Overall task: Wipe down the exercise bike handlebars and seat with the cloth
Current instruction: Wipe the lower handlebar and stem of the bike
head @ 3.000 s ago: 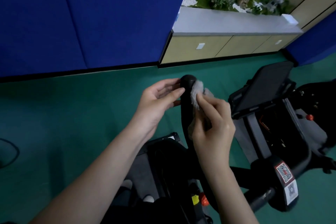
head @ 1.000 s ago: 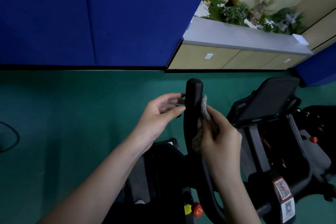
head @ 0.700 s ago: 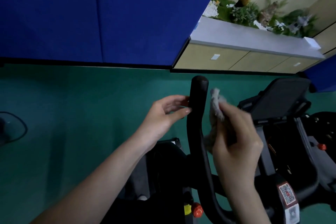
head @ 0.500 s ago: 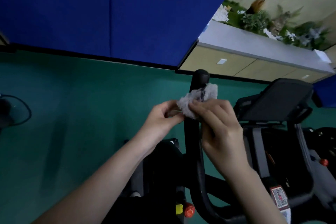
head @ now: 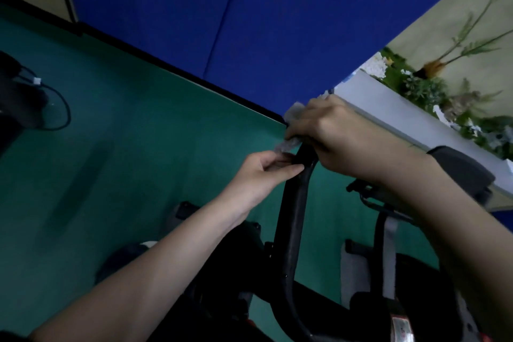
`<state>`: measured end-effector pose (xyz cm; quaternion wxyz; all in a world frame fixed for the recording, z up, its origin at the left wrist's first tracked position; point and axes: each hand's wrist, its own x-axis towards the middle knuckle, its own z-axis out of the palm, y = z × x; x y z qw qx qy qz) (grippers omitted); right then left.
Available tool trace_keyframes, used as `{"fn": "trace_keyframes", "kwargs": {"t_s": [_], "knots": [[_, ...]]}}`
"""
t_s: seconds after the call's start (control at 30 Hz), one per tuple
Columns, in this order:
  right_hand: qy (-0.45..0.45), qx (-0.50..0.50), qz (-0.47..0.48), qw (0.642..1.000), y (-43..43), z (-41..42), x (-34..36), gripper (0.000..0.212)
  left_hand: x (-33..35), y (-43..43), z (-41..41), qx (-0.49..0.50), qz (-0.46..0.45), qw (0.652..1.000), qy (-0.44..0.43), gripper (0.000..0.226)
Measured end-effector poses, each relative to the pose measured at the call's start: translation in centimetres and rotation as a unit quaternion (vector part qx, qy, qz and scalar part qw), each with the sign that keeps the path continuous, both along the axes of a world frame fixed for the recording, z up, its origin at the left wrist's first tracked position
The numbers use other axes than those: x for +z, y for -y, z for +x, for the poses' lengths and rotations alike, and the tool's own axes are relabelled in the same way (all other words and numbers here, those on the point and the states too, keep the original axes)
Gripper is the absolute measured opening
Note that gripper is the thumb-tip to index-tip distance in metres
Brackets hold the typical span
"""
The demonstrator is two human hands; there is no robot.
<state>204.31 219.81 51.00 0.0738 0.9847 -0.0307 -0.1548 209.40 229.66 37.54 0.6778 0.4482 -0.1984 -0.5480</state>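
Under the right hand (head: 333, 133), clenched round the cloth (head: 294, 114), the handlebar (head: 291, 225) tip is hidden. Below, the left hand (head: 261, 175) pinches its upright shaft.

The right hand (head: 336, 133) hides the handlebar (head: 294, 216) tip and most of the cloth (head: 288, 145); what the left hand (head: 258, 178) pinches is unclear.

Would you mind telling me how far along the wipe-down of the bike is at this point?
Done: nothing shows as finished. In hand: the right hand grips the cloth over the handlebar tip, with the left hand touching the bar just below. Left: the lower bar, plus the seat, which is out of view.
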Motion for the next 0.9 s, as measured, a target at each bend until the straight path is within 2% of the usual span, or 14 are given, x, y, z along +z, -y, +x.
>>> {"fn": "trace_keyframes", "kwargs": {"t_s": [0.07,0.17,0.23,0.33,0.4,0.43,0.5,0.53,0.63,0.73,0.9], "knots": [[-0.029,-0.017,0.033,0.999,0.7,1.2,0.8,0.022,-0.2,0.0,-0.1,0.002,0.006,1.0,-0.004,0.013],[-0.02,-0.062,0.048,0.997,2.3,3.1,2.1,0.024,-0.5,0.1,-0.1,0.001,0.013,1.0,-0.007,0.014],[-0.089,-0.092,0.05,0.991,2.5,4.3,2.2,0.026,-0.6,0.2,-0.1,-0.001,0.008,1.0,-0.013,0.013],[-0.23,-0.12,0.104,0.96,2.0,5.8,1.3,0.03,-0.8,0.2,0.1,-0.017,-0.005,1.0,-0.01,0.01],[-0.283,-0.139,0.129,0.94,2.3,6.6,1.2,0.032,-1.0,0.2,0.1,-0.026,-0.006,1.0,-0.014,0.007],[-0.29,-0.145,0.129,0.937,2.8,7.0,1.3,0.032,-1.0,0.1,0.2,-0.027,0.002,0.999,-0.018,0.006],[-0.269,-0.131,0.111,0.948,3.9,7.7,1.5,0.03,-1.4,0.1,0.2,-0.027,0.019,0.999,-0.023,0.024],[-0.266,-0.122,0.108,0.95,4.3,7.8,1.5,0.03,-1.5,0.2,0.1,-0.031,0.02,0.999,-0.028,0.026],[-0.337,-0.128,0.159,0.919,3.9,7.7,1.0,0.036,-1.6,0.2,0.1,-0.035,0.012,0.999,-0.035,0.01],[-0.374,-0.105,0.19,0.902,3.3,7.9,0.4,0.033,-1.8,0.4,0.1,-0.032,0.014,0.998,-0.046,0.009],[-0.335,-0.144,0.204,0.909,5.3,8.3,1.4,0.027,-1.9,0.5,0.2,-0.039,0.021,0.998,-0.048,0.009]]}}
